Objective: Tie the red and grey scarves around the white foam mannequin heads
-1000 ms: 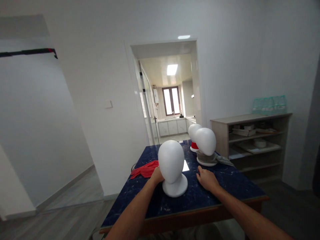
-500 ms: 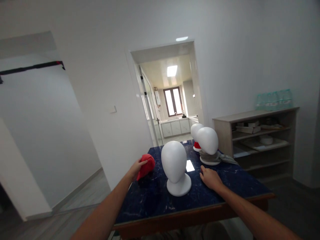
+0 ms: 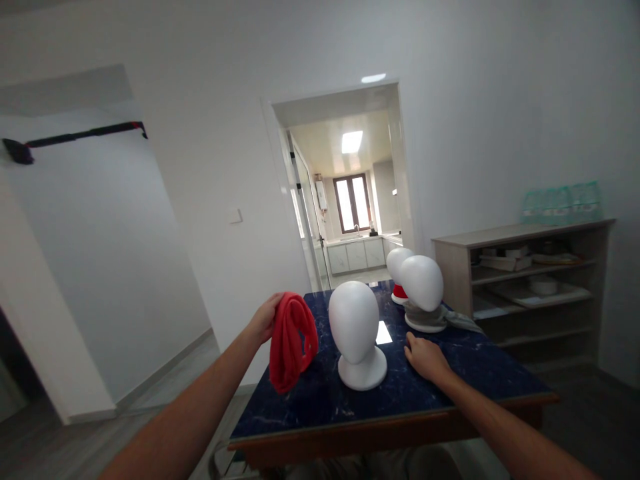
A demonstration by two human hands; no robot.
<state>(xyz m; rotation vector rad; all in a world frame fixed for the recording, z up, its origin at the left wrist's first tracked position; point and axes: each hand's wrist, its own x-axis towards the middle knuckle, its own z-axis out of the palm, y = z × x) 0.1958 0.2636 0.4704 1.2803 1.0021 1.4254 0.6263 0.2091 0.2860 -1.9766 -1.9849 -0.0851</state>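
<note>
My left hand (image 3: 263,319) is closed on a folded red scarf (image 3: 290,347), which hangs in loops over the left part of the table. To the right of it a bare white mannequin head (image 3: 354,323) stands upright on its round base. My right hand (image 3: 427,358) lies on the tabletop with its fingers loosely curled; nothing shows in them. Just behind that hand is a second mannequin head (image 3: 423,283) with a grey scarf (image 3: 425,316) around its neck, one end trailing right. A third head (image 3: 399,265), partly hidden, has a red band of cloth (image 3: 399,292) at its neck.
The dark blue marble-look table (image 3: 300,410) has a wooden edge. On the right stands a shelf unit (image 3: 453,273) holding boxes and trays, with a pack of water bottles (image 3: 561,204) on top. A doorway behind the table opens onto a kitchen.
The red scarf was bunched low at the table's left side; my left hand has lifted it and it now hangs looser and larger in view. My right hand stays in about the same place.
</note>
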